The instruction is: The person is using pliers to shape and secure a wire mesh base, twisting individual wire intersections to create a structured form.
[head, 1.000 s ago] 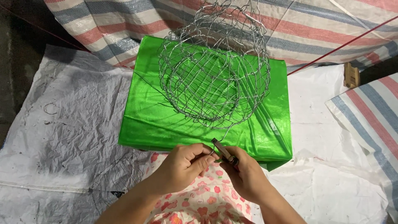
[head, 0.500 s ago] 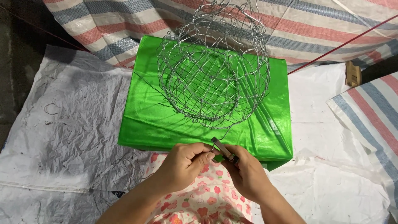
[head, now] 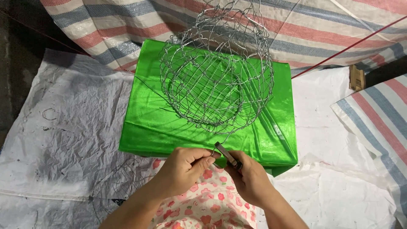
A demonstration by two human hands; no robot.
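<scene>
Both forearms are bare, sleeveless to the frame edge; the left hand [head: 183, 168] and right hand [head: 250, 180] wear no gloves. No rings or watch show.

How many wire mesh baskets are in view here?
2. One round wire basket stands on the shiny green block ahead of both hands. A second, darker wire form lies flat on the white sheet, left of the left hand. Others may be hidden.

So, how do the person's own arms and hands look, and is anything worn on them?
Both forearms are bare up to the frame's lower edge, with no sleeves in view. The left hand and the right hand wear no gloves, and I see no rings, watch or bracelet. The fingernails look short and unpainted. No markings show.
</scene>
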